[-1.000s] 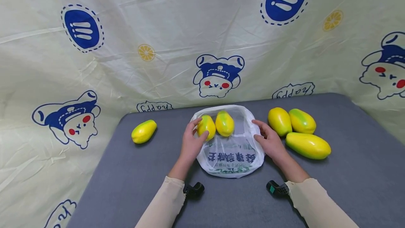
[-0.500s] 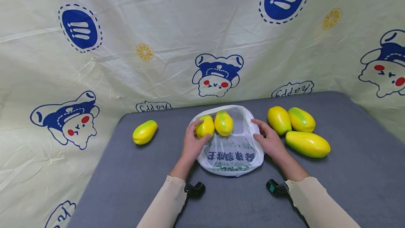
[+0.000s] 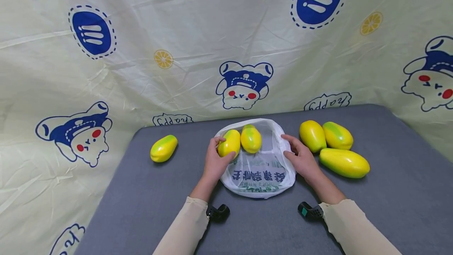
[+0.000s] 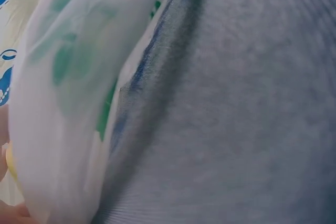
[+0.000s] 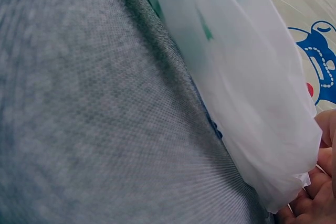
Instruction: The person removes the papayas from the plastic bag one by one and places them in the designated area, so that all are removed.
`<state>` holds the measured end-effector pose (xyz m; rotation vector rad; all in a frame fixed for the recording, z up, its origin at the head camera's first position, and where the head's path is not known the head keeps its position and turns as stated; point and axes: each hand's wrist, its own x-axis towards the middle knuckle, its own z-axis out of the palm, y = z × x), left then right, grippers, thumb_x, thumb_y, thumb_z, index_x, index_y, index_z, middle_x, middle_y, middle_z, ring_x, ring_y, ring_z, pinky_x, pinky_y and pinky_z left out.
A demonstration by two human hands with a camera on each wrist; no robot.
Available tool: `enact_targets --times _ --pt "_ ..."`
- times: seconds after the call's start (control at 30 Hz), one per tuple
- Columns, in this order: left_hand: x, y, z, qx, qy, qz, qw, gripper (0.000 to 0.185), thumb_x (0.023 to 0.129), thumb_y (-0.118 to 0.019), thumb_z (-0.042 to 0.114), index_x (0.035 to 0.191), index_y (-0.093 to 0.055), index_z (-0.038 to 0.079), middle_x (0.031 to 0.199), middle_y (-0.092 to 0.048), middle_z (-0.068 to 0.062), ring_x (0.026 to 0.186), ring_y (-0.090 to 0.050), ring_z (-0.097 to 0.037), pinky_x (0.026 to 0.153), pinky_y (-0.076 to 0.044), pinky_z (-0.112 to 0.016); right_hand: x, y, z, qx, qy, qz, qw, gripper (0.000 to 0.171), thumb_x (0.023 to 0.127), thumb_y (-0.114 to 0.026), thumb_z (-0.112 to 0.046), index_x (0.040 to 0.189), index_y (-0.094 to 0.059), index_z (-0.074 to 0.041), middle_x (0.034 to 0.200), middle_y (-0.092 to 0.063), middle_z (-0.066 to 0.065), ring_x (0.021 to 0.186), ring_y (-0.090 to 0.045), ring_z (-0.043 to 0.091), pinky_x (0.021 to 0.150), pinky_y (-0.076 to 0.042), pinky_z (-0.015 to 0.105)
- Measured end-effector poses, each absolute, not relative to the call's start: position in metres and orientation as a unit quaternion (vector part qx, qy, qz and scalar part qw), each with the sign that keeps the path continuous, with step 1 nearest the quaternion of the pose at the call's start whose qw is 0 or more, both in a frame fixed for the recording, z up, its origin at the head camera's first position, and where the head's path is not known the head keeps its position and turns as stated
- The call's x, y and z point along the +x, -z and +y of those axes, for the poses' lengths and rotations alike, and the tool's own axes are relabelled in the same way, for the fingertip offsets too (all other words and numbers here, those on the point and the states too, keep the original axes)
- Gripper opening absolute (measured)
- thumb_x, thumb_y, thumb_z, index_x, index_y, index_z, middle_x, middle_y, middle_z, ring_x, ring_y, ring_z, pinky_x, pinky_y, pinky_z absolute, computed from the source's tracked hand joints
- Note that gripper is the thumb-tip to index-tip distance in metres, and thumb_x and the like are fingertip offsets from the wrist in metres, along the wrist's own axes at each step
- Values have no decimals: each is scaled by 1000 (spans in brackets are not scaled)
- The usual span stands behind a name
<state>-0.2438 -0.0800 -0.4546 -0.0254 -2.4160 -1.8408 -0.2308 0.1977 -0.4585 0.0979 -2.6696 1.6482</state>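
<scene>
Head view: my left hand (image 3: 214, 162) curls round mango (image 3: 229, 143) at bag (image 3: 260, 170) mouth, easing it inside; right hand (image 3: 301, 159) pinches bag rim opposite, keeping mouth spread on worktop (image 3: 141, 200).

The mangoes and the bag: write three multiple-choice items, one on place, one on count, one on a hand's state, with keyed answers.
1. Where does the lone mango lie?
A. left of the bag
B. inside the bag
C. right of the bag

2. How many mangoes lie outside the white plastic bag?
A. two
B. four
C. six

3. What does the left hand do?
A. lies flat on the grey mat
B. grips a mango at the bag's mouth
C. hangs idle in the air

Answers: 1 A, it lies alone on the mat's left; 2 B, three on the right plus one on the left; 3 B, fingers curl round the gripped mango.
</scene>
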Motion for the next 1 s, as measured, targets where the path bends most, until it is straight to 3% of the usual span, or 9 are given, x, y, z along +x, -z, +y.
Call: enact_targets --times 0.3,0.57,1.0 --pt "-243 441 -87 18 637 -769 49 52 83 -72 8 129 -49 17 147 -44 -8 121 -52 -34 100 -51 -48 -232 462 198 31 -526 -850 0 56 101 -49 -14 155 -35 -17 146 -48 19 119 -47 33 101 -43 42" --pt "-241 416 -104 23 649 -759 53 52 88 -70 9 133 -46 21 149 -41 -4 123 -49 -32 103 -50 -48 -232 462 197 33 -521 -853 6 55 101 -50 -14 154 -36 -16 145 -49 19 117 -47 31 98 -44 37" --pt "-242 399 -143 71 666 -735 108 56 87 -67 6 136 -43 18 151 -37 -6 129 -42 -33 108 -45 -50 -231 460 197 35 -522 -852 4 55 102 -49 -13 155 -35 -15 145 -48 20 117 -47 32 100 -43 41"
